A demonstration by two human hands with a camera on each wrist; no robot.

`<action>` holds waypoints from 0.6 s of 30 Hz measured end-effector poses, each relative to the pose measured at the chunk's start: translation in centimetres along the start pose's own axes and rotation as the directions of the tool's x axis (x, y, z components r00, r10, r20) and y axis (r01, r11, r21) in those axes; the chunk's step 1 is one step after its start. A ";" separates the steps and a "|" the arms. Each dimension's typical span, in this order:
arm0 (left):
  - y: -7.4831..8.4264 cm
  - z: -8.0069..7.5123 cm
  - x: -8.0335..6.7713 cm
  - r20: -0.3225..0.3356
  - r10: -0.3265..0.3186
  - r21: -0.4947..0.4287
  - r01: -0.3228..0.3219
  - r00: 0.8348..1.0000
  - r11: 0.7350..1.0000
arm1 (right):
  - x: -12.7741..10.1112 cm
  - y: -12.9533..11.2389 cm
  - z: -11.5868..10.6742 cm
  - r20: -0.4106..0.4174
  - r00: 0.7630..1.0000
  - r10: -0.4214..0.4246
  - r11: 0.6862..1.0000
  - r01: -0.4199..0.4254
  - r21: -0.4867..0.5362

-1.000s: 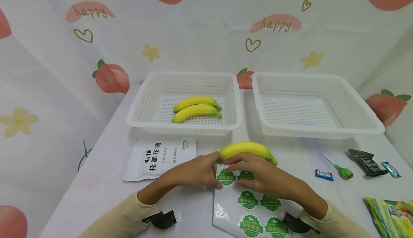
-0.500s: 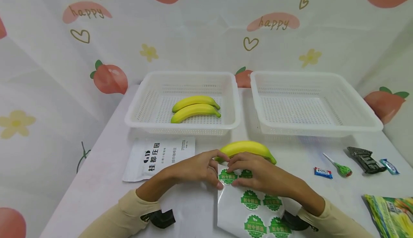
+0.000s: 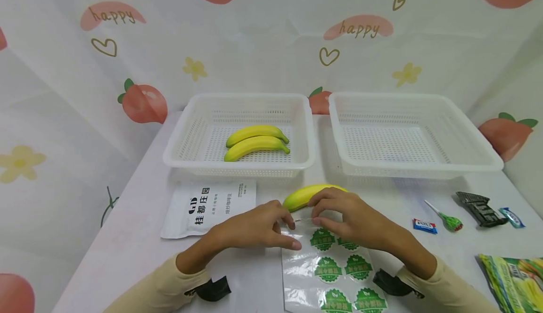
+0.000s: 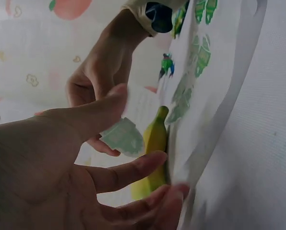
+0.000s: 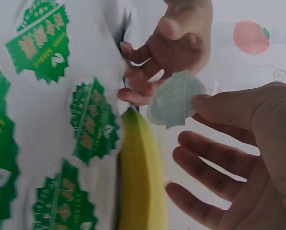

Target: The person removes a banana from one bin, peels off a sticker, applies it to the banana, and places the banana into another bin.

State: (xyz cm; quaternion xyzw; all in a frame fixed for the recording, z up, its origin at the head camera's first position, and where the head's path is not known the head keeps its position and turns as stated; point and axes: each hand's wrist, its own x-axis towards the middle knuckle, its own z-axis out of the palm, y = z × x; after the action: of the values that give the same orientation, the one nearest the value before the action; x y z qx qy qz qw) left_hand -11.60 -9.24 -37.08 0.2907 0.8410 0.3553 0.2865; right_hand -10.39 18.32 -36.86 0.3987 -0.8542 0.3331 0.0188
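White plastic dominates up top: two perforated baskets sit side by side at twelve o'clock on the table (image 3: 140, 218), the left basket (image 3: 239, 167) carrying two yellow bananas (image 3: 256, 141), the right basket (image 3: 417, 169) showing only its mesh floor. Down at six o'clock lies the glossy sticker sheet (image 3: 297, 275), rows of green round labels across it, its top corner bare where one has come off. At nine o'clock from the hands rests a white printed pouch (image 3: 209, 207), flat on the cloth. Just above the sheet, touching its top edge, lies a third banana (image 3: 297, 197), partly hidden behind the right hand.

Now the hands. The left hand (image 3: 254, 226) has its fingers stretched forward and pressing down the sheet's upper left corner. The right hand (image 3: 349, 218) hovers just over the banana, thumb and forefinger pinching a peeled sticker (image 5: 175, 105); the wrist views show it as a pale green disc lifted clear of the sheet, held between both hands.

Off at three o'clock, well apart, sit a green lollipop (image 3: 450, 221), a dark wrapper (image 3: 479, 208) and a small blue candy (image 3: 425, 226).
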 end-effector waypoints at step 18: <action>0.5 0.9 0.9 -0.320 0.088 -0.106 -0.128 0.943 0.986 | 0.1 0.1 -0.7 -0.080 0.996 0.041 0.998 -0.046 -0.051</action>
State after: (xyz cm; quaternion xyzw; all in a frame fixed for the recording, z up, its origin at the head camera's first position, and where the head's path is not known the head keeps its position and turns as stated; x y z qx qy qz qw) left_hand -11.40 -7.95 -37.45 0.2576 0.8345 0.4645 0.1466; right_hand -10.70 18.63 -36.35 0.3659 -0.8698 0.3264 0.0558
